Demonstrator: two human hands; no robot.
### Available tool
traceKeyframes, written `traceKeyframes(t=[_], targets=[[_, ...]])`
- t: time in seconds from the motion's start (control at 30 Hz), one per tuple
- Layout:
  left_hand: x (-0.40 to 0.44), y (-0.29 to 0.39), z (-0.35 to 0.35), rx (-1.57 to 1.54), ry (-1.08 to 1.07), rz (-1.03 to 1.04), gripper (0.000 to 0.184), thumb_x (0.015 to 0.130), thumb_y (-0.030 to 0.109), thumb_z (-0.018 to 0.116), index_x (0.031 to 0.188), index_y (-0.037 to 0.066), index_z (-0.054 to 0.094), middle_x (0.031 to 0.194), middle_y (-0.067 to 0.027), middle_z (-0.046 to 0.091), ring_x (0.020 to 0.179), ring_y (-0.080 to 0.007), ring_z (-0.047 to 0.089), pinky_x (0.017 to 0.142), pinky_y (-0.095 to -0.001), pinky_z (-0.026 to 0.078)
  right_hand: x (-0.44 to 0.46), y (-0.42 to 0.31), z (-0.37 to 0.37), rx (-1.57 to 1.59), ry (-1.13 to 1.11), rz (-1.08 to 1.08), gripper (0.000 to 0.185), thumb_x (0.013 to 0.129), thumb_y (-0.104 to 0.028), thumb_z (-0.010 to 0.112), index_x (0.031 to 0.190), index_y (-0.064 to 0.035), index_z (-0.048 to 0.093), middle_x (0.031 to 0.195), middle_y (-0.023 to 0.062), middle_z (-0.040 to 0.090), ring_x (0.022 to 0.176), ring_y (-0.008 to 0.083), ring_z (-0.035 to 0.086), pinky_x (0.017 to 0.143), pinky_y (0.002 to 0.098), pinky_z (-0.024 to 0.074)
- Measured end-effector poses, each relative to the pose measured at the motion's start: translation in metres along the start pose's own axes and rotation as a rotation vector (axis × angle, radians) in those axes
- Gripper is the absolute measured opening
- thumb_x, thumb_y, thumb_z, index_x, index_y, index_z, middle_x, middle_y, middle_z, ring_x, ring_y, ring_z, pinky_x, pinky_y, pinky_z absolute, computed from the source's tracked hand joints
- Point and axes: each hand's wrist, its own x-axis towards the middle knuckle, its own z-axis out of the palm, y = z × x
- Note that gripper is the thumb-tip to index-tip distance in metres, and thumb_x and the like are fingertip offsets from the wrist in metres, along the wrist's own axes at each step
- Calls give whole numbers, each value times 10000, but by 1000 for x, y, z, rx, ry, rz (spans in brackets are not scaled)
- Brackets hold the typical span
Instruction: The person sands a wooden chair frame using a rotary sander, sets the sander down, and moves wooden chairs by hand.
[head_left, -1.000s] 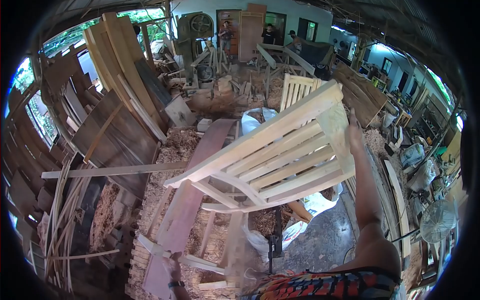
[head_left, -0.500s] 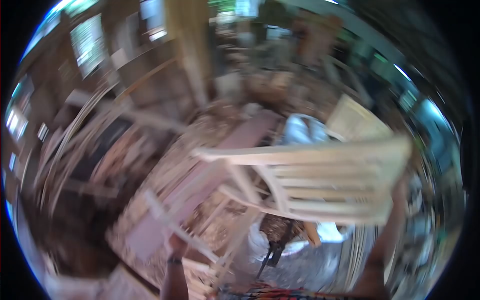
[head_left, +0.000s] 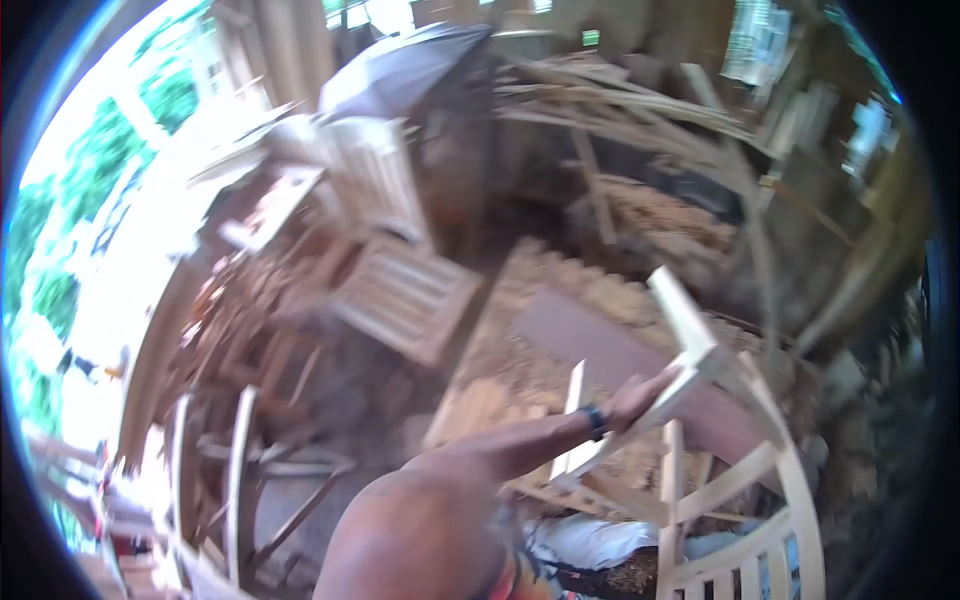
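Observation:
My left hand (head_left: pixel 640 400), with a dark band at the wrist, is closed around a pale rail of an unfinished wooden chair (head_left: pixel 795 495). The chair is tilted, its slatted back towards the bottom right and its legs pointing up and left. Behind the rail, a reddish-brown plank (head_left: pixel 590 340) lies on a surface strewn with wood shavings. My bare left arm and shoulder fill the lower middle. My right hand is out of view.
A slatted wooden panel (head_left: pixel 405 300) lies left of the bench, another pale panel (head_left: pixel 370 180) standing behind it. Wooden frames (head_left: pixel 240 480) crowd the lower left. Long strips of wood (head_left: pixel 640 105) and a grey umbrella-like cover (head_left: pixel 400 75) are at the back.
The view has swung left, bringing the bright outdoor side into sight. The chair now appears lower right, its back turned downward. My right hand has left the view; my left keeps its hold.

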Motion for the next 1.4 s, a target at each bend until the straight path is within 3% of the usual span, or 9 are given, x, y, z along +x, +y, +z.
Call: traceKeyframes(t=[0.07, 0.2, 0.23, 0.5, 0.67, 0.93, 1.07, 1.2, 1.4], targets=[[-22, 33, -5, -64, 68, 72, 767, 995, 719, 532, 845, 10, 786, 679, -36, 634, 619, -124, 578, 529, -314, 436, -8, 4, 35, 41, -148, 44, 813, 1053, -668, 322, 1505, -24, 526, 1510, 206, 554, 1434, 284, 495, 1188, 408, 364], [-101, 77, -80, 245, 310, 334, 762, 1003, 716, 506, 787, 33, 767, 623, -12, 571, 575, -100, 505, 528, -343, 358, -54, -12, 110, 142, -430, 12, 802, 1054, -661, 320, 1510, -32, 520, 1514, 196, 550, 1435, 283, 493, 1191, 410, 363], [-123, 89, -103, 342, 361, 266, 810, 958, 771, 517, 769, 17, 744, 617, -19, 558, 589, -113, 509, 542, -359, 361, -66, -15, 124, 162, -498, 1, 799, 1055, -659, 320, 1511, -34, 519, 1514, 194, 550, 1435, 282, 492, 1192, 411, 362], [-392, 175, -199, 483, 969, 432, 920, 832, 865, 586, 807, -40, 747, 762, -146, 702, 732, -268, 697, 677, -418, 513, -201, -75, 214, 274, -966, -86, 777, 1058, -645, 316, 1521, -51, 509, 1522, 173, 542, 1438, 279, 488, 1198, 415, 358], [-583, 145, -237, 528, 1292, 427, 953, 804, 878, 625, 822, -68, 740, 727, -150, 686, 704, -249, 683, 652, -425, 498, -313, -113, 246, 297, -1172, -107, 764, 1060, -636, 313, 1527, -61, 502, 1526, 160, 538, 1439, 277, 485, 1202, 417, 356], [-812, 93, -233, 476, 1641, 545, 887, 838, 852, 626, 830, -26, 758, 661, -65, 651, 622, -155, 640, 584, -328, 489, -458, -161, 258, 275, -1372, -113, 743, 1064, -621, 309, 1537, -77, 492, 1534, 140, 530, 1442, 273, 480, 1209, 421, 352], [-878, 81, -223, 482, 1816, 444, 784, 827, 822, 646, 834, 57, 817, 686, -69, 714, 661, -192, 715, 632, -356, 538, -487, -171, 259, 275, -1421, -81, 733, 1065, -614, 307, 1542, -85, 486, 1537, 129, 526, 1443, 271, 478, 1212, 423, 350], [-906, 81, -194, 446, 1864, 555, 762, 823, 819, 650, 780, 78, 820, 647, -59, 705, 630, -148, 704, 619, -328, 537, -485, -167, 266, 271, -1439, -59, 724, 1067, -607, 305, 1546, -94, 481, 1541, 119, 523, 1444, 270, 475, 1215, 425, 348], [-923, 75, -186, 505, 2033, 314, 759, 813, 827, 653, 754, 89, 819, 653, -93, 708, 655, -222, 717, 678, -380, 553, -481, -165, 290, 286, -1457, 8, 709, 1070, -596, 302, 1554, -106, 473, 1546, 104, 517, 1446, 267, 472, 1220, 428, 345]])
